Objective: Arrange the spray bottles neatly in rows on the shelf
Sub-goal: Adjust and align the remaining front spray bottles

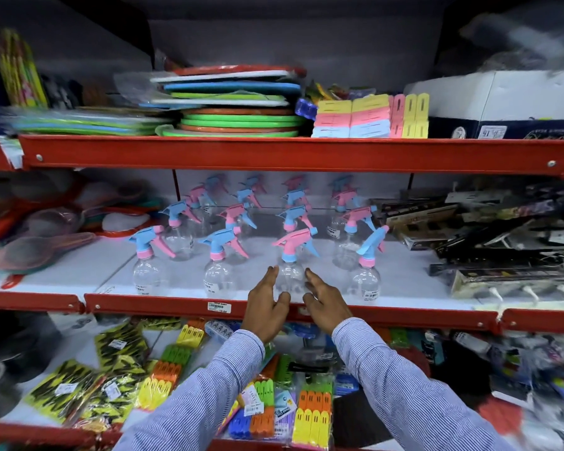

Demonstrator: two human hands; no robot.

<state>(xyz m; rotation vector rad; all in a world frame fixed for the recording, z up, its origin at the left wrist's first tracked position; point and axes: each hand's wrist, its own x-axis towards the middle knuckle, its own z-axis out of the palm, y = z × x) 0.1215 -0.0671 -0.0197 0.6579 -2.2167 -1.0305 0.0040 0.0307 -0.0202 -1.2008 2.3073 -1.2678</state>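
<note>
Several clear spray bottles with pink and blue trigger heads stand in rows on the white middle shelf (404, 275). The front row holds a blue-headed bottle (149, 271), another (219, 275), a pink-headed bottle (290, 275) and a tilted blue-headed one (367, 281). My left hand (264, 307) and my right hand (326, 307) flank the pink-headed bottle. Their fingers are straight and lie along its sides, not wrapped around it. The bottle stands on the shelf near the front edge.
A red shelf rail (163, 304) with a price tag (219, 307) runs below the bottles. Strainers (39, 249) lie to the left and dark packaged goods (489, 242) to the right. Stacked trays (235, 105) sit above, and peg packs (313, 415) below.
</note>
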